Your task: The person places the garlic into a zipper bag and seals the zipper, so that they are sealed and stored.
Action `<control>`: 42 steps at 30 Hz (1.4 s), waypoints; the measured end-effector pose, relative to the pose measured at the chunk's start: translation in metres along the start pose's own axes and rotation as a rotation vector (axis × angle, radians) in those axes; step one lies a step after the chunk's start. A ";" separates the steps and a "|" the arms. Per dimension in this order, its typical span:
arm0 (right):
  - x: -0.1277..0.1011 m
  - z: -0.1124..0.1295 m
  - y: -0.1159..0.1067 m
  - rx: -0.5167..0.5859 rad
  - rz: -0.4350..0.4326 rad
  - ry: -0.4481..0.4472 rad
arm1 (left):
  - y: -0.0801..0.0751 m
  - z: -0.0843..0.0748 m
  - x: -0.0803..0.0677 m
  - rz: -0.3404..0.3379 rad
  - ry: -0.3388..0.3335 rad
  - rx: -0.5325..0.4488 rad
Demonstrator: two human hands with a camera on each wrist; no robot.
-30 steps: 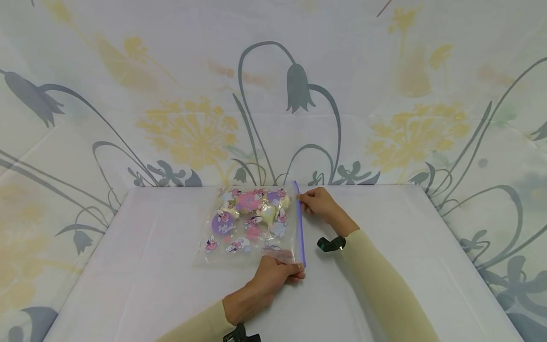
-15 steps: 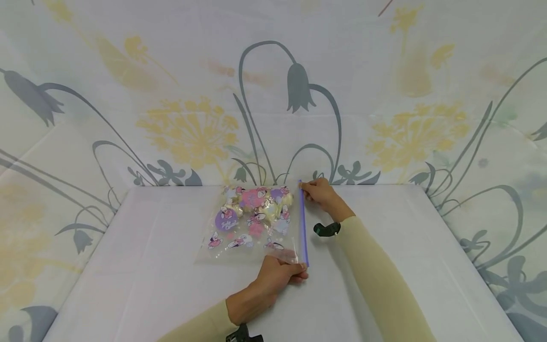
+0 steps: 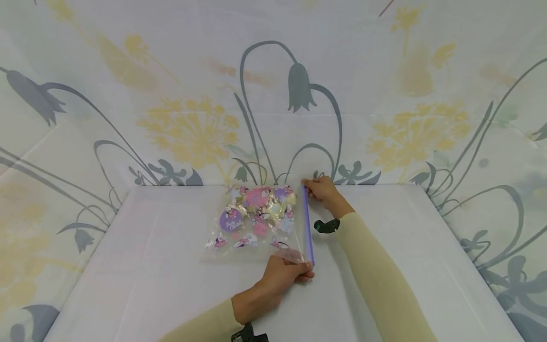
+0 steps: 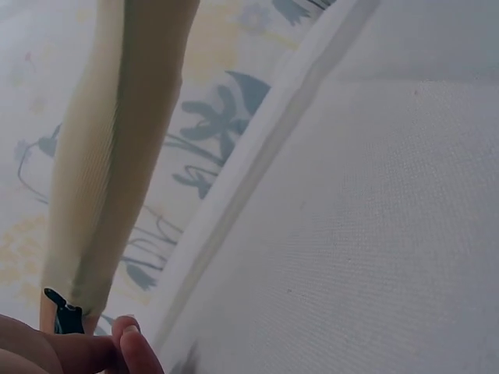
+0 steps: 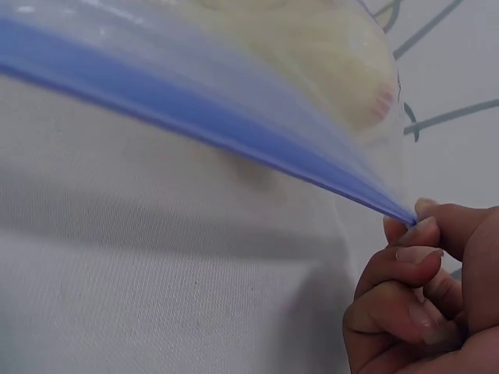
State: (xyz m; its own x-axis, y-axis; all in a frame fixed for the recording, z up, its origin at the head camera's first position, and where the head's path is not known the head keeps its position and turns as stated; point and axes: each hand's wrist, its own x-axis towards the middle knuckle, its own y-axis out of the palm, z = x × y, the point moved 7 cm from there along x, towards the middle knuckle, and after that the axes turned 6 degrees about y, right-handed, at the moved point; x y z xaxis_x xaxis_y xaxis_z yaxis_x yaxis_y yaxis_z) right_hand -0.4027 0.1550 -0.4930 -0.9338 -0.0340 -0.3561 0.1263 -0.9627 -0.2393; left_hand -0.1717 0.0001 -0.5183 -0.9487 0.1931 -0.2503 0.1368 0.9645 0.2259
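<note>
A clear zip bag [image 3: 256,237] printed with pink and purple cartoon figures lies at the back of the white table, with pale yellow contents inside. Its purple zip strip [image 3: 307,223] runs along the right side. At the strip's far end, my right hand [image 3: 322,191] pinches the corner between thumb and finger. My left hand [image 3: 279,278] pinches the near corner. From the right wrist, the blue-purple strip [image 5: 234,136] stretches taut to the pinching fingertips [image 5: 425,230]. Only part of the left hand [image 4: 78,351] shows in the left wrist view; the bag is out of sight there.
White cloth covers the table [image 3: 149,285]. Floral fabric [image 3: 192,95] rises directly behind the bag and along both sides. Dark wrist devices [image 3: 326,226] sit on both arms.
Both hands have shifted a little to the right, drawing the bag and its strip along. The right hand has also moved slightly toward the back. Both keep their pinch on the corners.
</note>
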 end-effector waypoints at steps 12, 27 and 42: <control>-0.005 -0.007 -0.010 0.082 -0.004 -0.026 | 0.016 0.010 -0.005 0.175 -0.146 -0.010; -0.059 -0.001 -0.027 -0.193 -0.022 -0.255 | 0.001 -0.011 -0.037 0.612 -0.115 0.233; -0.129 -0.013 -0.100 -0.532 -0.367 -0.575 | -0.099 -0.094 -0.014 0.587 0.265 0.609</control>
State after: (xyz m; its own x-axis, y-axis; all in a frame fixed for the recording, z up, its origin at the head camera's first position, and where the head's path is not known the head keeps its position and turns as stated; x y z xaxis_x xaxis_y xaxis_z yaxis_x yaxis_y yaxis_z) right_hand -0.2904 0.2591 -0.4348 -0.9524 -0.0140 0.3044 -0.2109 -0.6905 -0.6919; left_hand -0.1992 -0.1152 -0.4485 -0.7021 0.7121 -0.0078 0.6787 0.6658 -0.3100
